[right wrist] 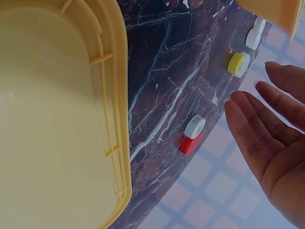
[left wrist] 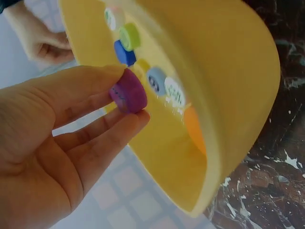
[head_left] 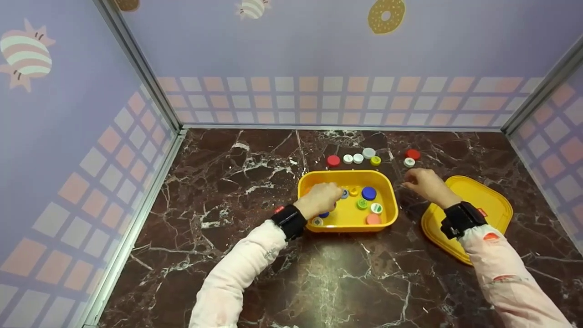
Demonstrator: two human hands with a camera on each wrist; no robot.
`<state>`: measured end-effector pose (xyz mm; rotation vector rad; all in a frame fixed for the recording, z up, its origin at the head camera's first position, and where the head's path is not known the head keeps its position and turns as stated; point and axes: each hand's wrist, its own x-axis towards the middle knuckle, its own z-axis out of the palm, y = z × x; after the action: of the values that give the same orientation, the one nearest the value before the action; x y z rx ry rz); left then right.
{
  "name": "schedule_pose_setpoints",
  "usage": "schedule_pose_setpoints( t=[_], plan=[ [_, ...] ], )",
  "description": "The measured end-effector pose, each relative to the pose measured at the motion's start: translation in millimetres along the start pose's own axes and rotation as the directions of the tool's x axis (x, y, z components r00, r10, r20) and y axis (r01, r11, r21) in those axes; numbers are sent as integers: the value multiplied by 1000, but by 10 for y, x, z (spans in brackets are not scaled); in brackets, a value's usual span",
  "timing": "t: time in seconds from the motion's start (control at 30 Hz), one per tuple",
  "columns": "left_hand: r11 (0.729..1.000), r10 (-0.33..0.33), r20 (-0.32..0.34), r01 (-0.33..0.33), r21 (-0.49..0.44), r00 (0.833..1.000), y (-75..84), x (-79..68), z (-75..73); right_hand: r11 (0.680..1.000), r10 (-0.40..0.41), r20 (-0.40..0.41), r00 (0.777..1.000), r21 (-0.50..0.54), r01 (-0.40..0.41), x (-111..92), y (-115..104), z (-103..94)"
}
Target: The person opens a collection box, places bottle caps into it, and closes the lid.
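Note:
Over the left part of a yellow plastic tub (head_left: 391,196), my left hand (head_left: 319,198) pinches a purple bottle cap (left wrist: 131,93) between thumb and fingertips. Inside the tub lie several other caps, among them a blue cap (head_left: 369,193), a green cap (head_left: 362,203), a white cap (head_left: 376,208) and a salmon cap (head_left: 373,219). An orange piece (left wrist: 194,128) shows by the tub wall in the left wrist view. My right hand (head_left: 428,186) hovers right of the tub, holding nothing, its fingers loosely bent. Nearest to it are a white cap (head_left: 409,162) and a red cap (head_left: 412,154).
Behind the tub, a red cap (head_left: 333,160), white caps (head_left: 358,158), a pale grey cap (head_left: 368,153) and a yellow cap (head_left: 375,160) lie on the dark marbled table (head_left: 218,191). A yellow lid (head_left: 483,200) lies under the right wrist. Patterned panels (head_left: 319,54) enclose the table.

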<state>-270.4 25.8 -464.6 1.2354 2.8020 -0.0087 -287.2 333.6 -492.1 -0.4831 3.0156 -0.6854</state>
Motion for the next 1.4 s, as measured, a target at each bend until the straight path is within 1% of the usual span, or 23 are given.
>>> schedule_pose_setpoints(
  t=[0.1,0.2,0.33,0.5,0.57,0.67,0.8,0.9,1.0,1.03,1.13,1.27,1.4],
  plan=[
    [998,41,13,-42,38,999,36,29,27,1000,4,18,1000,3,-4,10,-17,11],
    [997,76,31,-77,26,997,61,74,49,1000,9,27,1000,4,-9,18,-23,30],
    [995,98,65,-98,1,993,91,117,83,1000,0,22,1000,11,0,30,-32,56],
    [992,117,79,-120,33,990,120,104,139,1000,-3,18,1000,19,3,42,-41,75],
    [992,112,72,-115,51,991,124,91,157,1000,-2,19,1000,23,1,40,-47,78],
    [994,96,74,-100,52,993,123,78,177,1000,2,24,1000,24,-2,38,-52,76],
    [995,94,95,-97,26,991,126,77,198,1000,4,26,1000,29,-4,37,-53,75],
    [997,78,114,-77,-7,990,139,72,207,1000,-1,23,1000,31,1,39,-50,72],
    [997,74,121,-74,-1,990,158,55,191,1000,-11,21,1000,29,10,46,-49,61],
    [998,69,115,-70,-1,991,166,47,178,1000,-12,21,1000,28,12,49,-45,57],
    [996,75,79,-79,39,994,182,28,133,1000,-6,21,1000,22,6,58,-38,37],
    [997,59,36,-61,54,998,188,8,80,1000,12,25,1000,15,-12,70,-36,5],
    [998,35,38,-37,47,999,189,-5,57,1000,17,27,999,13,-17,89,-41,-28]
  ],
)
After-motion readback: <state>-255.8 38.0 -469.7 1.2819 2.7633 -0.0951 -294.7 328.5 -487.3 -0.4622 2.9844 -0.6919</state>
